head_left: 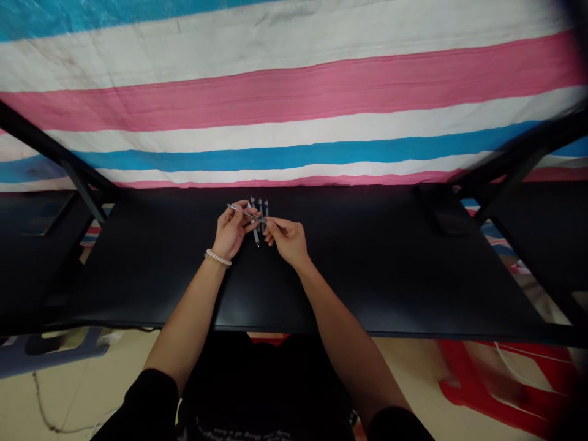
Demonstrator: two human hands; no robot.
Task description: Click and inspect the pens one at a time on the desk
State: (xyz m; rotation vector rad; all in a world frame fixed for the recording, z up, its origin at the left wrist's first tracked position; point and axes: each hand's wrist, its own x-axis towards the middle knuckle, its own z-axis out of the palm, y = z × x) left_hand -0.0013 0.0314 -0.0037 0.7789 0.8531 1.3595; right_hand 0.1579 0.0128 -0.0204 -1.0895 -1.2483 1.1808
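Striped pink, white and blue cloth hangs behind a black bench (367, 269), where a few dark pens (260, 208) lie side by side just beyond the hands. Both the left hand (232, 233) and right hand (287, 239) are pinched on one thin pen (245, 212), held level above the bench. Working this pen well probably calls for a steady grip at each end, keeping it clear of the others.

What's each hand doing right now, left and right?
Left hand: fingers closed on one end of a thin silver-grey pen.
Right hand: fingers pinching the same pen's other end.

Slim pen (245, 213) slanted above pens (260, 211)
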